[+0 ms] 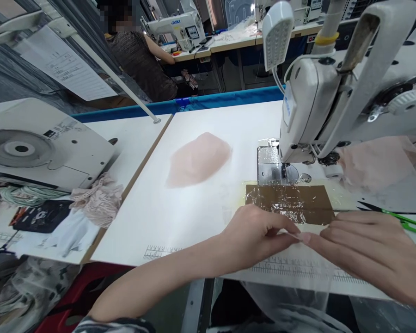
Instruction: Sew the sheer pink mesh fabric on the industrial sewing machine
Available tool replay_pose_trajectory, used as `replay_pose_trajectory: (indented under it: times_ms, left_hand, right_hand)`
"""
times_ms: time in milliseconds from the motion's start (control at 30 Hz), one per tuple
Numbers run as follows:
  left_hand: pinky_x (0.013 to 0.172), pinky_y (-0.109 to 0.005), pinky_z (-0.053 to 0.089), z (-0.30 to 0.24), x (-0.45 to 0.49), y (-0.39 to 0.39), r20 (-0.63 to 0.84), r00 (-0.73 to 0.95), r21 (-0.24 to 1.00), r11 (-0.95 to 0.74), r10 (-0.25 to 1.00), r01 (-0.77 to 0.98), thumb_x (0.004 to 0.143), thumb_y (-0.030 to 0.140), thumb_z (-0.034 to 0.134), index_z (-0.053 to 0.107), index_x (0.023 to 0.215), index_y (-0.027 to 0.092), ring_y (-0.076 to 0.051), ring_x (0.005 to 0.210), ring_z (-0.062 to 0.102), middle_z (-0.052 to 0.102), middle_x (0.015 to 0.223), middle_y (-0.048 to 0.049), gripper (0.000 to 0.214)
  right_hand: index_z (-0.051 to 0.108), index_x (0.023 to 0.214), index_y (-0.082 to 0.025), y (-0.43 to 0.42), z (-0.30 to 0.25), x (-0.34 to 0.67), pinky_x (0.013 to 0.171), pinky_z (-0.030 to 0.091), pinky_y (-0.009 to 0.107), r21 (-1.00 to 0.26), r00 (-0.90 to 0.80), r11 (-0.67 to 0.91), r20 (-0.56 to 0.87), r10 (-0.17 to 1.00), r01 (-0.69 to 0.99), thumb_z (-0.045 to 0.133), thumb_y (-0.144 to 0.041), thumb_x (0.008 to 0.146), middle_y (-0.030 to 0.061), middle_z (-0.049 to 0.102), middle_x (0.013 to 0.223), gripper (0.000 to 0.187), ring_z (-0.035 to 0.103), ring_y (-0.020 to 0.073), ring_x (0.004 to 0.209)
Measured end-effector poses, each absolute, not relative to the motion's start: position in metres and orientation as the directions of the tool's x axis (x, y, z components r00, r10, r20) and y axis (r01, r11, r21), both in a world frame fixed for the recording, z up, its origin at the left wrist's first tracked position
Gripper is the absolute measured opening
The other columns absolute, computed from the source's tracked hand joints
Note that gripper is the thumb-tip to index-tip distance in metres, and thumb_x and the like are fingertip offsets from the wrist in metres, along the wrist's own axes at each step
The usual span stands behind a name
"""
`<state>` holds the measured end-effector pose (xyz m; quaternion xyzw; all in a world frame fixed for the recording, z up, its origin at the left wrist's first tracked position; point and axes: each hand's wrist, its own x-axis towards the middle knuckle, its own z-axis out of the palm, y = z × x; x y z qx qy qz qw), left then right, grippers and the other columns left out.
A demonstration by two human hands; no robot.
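My left hand is closed in a pinch, thumb against forefinger, on the edge of a thin sheer fabric. My right hand meets it fingertip to fingertip and pinches the same edge, its other fingers stretched out over the table. From the hands the fabric hangs down over the front table edge. Just beyond them lies a brown taped patch, in front of the needle plate of a white sewing machine. Green-handled thread scissors lie beside my right hand.
A sheer pink fabric piece lies flat on the white table. More pink fabric sits right of the needle. Another machine and a yarn bundle are at left. A person sits beyond the table.
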<state>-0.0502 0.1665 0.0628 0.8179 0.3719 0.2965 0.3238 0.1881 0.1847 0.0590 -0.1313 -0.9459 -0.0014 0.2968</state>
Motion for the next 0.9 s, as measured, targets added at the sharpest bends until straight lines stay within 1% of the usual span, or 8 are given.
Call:
replay_pose_trajectory:
  times_ms: [100,233,367,467,533,633,767,900]
  left_hand:
    - [0.043,-0.016,0.037,0.076,-0.049,0.169,0.003,0.559,0.824,-0.319,0.829,0.469,0.090,0.021,0.069,0.078,0.088,0.020,-0.004,0.042,0.047,0.068,0.059,0.0059,0.009]
    - [0.049,-0.021,0.037,0.055,-0.045,0.185,0.058,0.439,0.654,-0.366,0.897,0.662,0.090,0.022,0.069,0.078,0.083,0.022,-0.008,0.047,0.053,0.070,0.061,0.0041,0.011]
    - [0.064,-0.028,0.044,0.031,-0.044,0.196,0.127,0.356,0.475,-0.372,0.926,0.798,0.089,0.022,0.067,0.074,0.094,0.022,-0.012,0.055,0.059,0.067,0.061,0.0051,0.009]
    - [0.077,-0.032,0.046,0.029,-0.045,0.197,0.114,0.331,0.429,-0.347,0.937,0.834,0.090,0.028,0.067,0.060,0.117,0.019,-0.012,0.055,0.059,0.065,0.060,0.0084,0.029]
    - [0.077,-0.033,0.043,0.030,-0.047,0.197,0.134,0.348,0.389,-0.373,0.928,0.843,0.090,0.030,0.068,0.054,0.121,0.017,-0.012,0.054,0.058,0.065,0.060,0.0093,0.036]
    - [0.081,-0.036,0.040,0.029,-0.048,0.195,0.316,0.411,0.234,-0.490,0.855,0.840,0.091,0.029,0.067,0.056,0.115,0.017,-0.015,0.069,0.063,0.071,0.079,0.0031,0.029]
    - [0.095,-0.040,0.038,0.024,-0.047,0.190,0.568,0.512,-0.048,-0.595,0.644,0.802,0.092,0.019,0.064,0.065,0.104,0.019,-0.018,0.093,0.062,0.071,0.103,-0.0029,0.012]
    - [0.101,-0.038,0.039,0.024,-0.046,0.182,0.556,0.636,-0.191,-0.662,0.536,0.725,0.093,0.014,0.063,0.070,0.095,0.017,-0.016,0.100,0.058,0.073,0.111,0.0001,0.008]
  right_hand:
    - [0.065,0.103,-0.021,0.189,0.068,0.181,0.047,0.042,0.025,-0.394,-0.764,0.874,0.457,0.455,0.285,0.054,-0.016,0.098,-0.0054,0.064,0.066,0.013,0.057,0.0085,0.052]
    - [0.068,0.088,-0.020,0.209,0.053,0.165,0.048,0.047,0.018,-0.602,-0.693,0.718,0.350,0.631,0.350,0.054,-0.021,0.099,-0.0031,0.070,0.070,0.018,0.063,0.0073,0.056]
    - [0.073,0.091,-0.020,0.231,0.029,0.158,0.050,0.049,0.021,-0.624,-0.606,0.660,0.350,0.714,0.417,0.058,-0.025,0.097,-0.0011,0.073,0.073,0.017,0.063,0.0099,0.057]
    - [0.074,0.090,-0.021,0.239,0.021,0.157,0.049,0.046,0.024,-0.622,-0.577,0.623,0.316,0.753,0.473,0.059,-0.028,0.096,-0.0013,0.072,0.071,0.018,0.060,0.0103,0.054]
    - [0.075,0.089,-0.022,0.241,0.019,0.157,0.051,0.046,0.025,-0.620,-0.560,0.597,0.288,0.777,0.509,0.059,-0.029,0.096,-0.0008,0.073,0.074,0.019,0.062,0.0115,0.057]
    - [0.075,0.087,-0.024,0.243,0.015,0.158,0.056,0.048,0.028,-0.596,-0.533,0.580,0.280,0.799,0.556,0.059,-0.031,0.095,-0.0021,0.069,0.068,0.019,0.062,0.0130,0.058]
    - [0.073,0.086,-0.026,0.246,0.010,0.159,0.064,0.048,0.031,-0.565,-0.535,0.593,0.290,0.793,0.573,0.060,-0.035,0.095,-0.0048,0.060,0.058,0.018,0.058,0.0132,0.055]
    - [0.073,0.086,-0.026,0.248,0.010,0.159,0.072,0.048,0.033,-0.555,-0.545,0.607,0.299,0.783,0.569,0.060,-0.035,0.096,-0.0045,0.063,0.061,0.019,0.058,0.0131,0.056]
